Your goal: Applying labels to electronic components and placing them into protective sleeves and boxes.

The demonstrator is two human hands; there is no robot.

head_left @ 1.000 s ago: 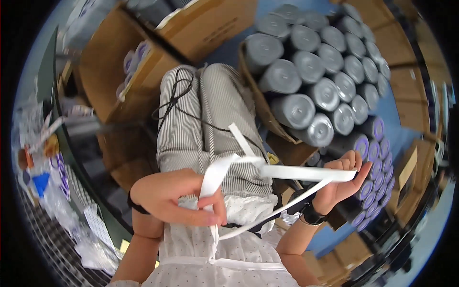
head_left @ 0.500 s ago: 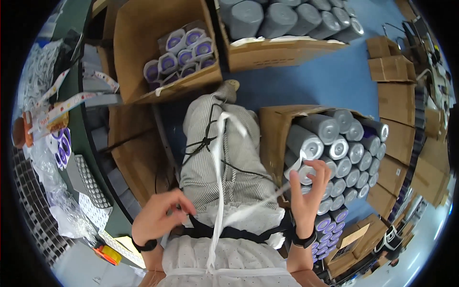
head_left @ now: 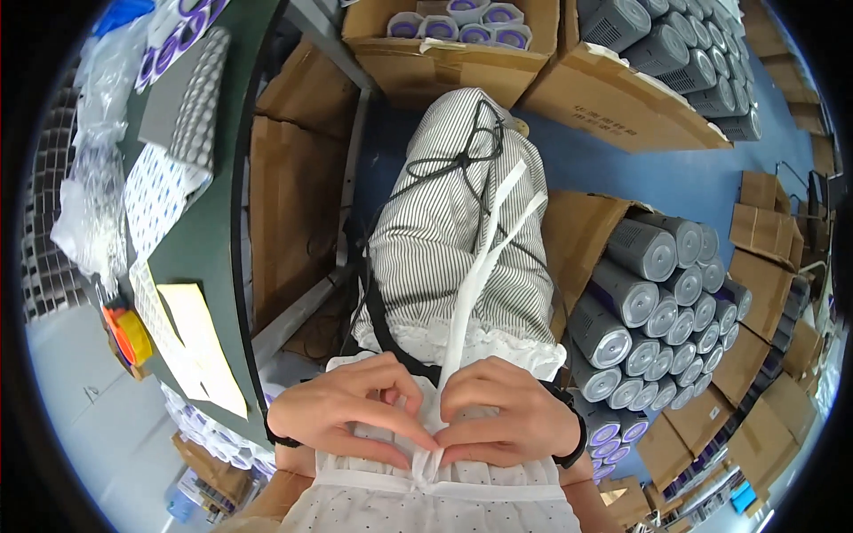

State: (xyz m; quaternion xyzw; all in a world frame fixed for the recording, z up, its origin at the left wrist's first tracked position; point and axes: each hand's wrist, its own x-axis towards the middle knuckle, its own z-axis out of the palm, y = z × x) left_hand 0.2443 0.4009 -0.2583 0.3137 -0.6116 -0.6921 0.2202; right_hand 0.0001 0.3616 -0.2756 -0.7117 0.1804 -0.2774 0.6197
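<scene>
My left hand (head_left: 348,410) and my right hand (head_left: 506,416) meet at my waist, fingertips pinching a knot in a white fabric tie (head_left: 471,282). The tie's two long ends run up over my lap, across striped grey-and-white trousers (head_left: 444,222). Both hands rest against my white dotted top (head_left: 444,506). A black band circles my right wrist (head_left: 576,437). A thin black cord (head_left: 462,160) lies looped on the trousers.
A dark green table (head_left: 213,240) stands at my left with white sheets, plastic bags and an orange-and-yellow object (head_left: 129,333). An open cardboard box of grey cylinders (head_left: 657,293) sits at my right. More boxes of cylinders lie ahead on the blue floor (head_left: 640,169).
My hands held the tie stretched wide apart before. They have come together at my waist, drawing it into a knot. My view has dropped toward my lap.
</scene>
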